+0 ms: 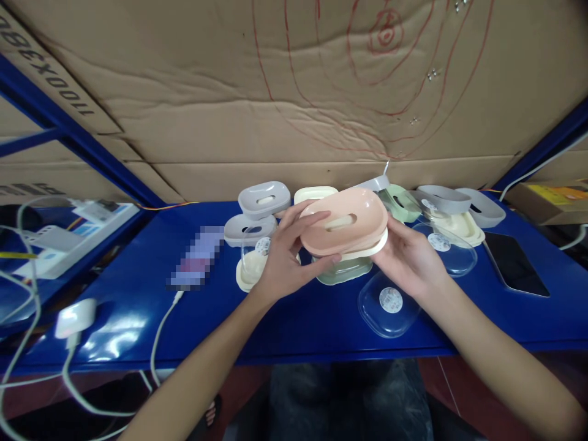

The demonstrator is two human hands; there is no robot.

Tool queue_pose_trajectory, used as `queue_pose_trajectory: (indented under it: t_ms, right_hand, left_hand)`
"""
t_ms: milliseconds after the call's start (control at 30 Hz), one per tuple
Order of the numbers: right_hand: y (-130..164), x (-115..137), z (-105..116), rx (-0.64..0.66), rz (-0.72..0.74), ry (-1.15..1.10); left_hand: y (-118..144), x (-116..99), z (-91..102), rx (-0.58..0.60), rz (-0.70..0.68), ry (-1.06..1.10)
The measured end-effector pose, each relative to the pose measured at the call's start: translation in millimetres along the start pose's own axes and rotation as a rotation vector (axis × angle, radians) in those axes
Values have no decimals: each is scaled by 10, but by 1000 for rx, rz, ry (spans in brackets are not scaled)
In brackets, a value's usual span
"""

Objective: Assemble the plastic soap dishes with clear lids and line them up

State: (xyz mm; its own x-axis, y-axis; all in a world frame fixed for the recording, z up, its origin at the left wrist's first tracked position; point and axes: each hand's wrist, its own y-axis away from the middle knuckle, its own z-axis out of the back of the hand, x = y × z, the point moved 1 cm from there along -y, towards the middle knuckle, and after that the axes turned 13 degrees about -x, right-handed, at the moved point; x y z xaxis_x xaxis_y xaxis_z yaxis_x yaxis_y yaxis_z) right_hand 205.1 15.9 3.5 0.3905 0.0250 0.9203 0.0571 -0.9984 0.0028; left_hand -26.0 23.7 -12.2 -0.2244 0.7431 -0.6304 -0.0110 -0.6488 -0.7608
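Both hands hold one pink dish [343,222] above the blue surface [294,331], near its middle. Left hand [282,260] grips the dish's left end, thumb under the edge and fingers [309,219] curled over the rim; right hand [408,257] supports the right end from below and behind. Grip at opposite ends keeps the dish level, slotted face up. A cream piece [367,248] sits pressed against the pink dish's underside, seemingly nested with it. Directly below, on the surface, a pale green tray [342,272]. Just right and nearer, a clear lid [388,303] with a round sticker lies flat; a second clear lid [448,248] lies further right. Left of the hands, two grey dishes [257,211] stacked loosely, a cream one [315,193] behind. Far right: grey and cream pieces [459,208], then a dark tablet [514,263]. Far left: white cables [158,334] and a charger [76,317].
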Motion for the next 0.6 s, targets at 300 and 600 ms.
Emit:
queue_pose_trajectory:
  t_ms: [300, 600]
  right_hand:
    - [-56, -69, 92, -106, -95, -127]
    - [-49, -29, 122, -110, -114, -89]
  left_hand:
    - [4, 20, 13, 43, -52, 3]
    - [-15, 2, 61, 135, -306, -188]
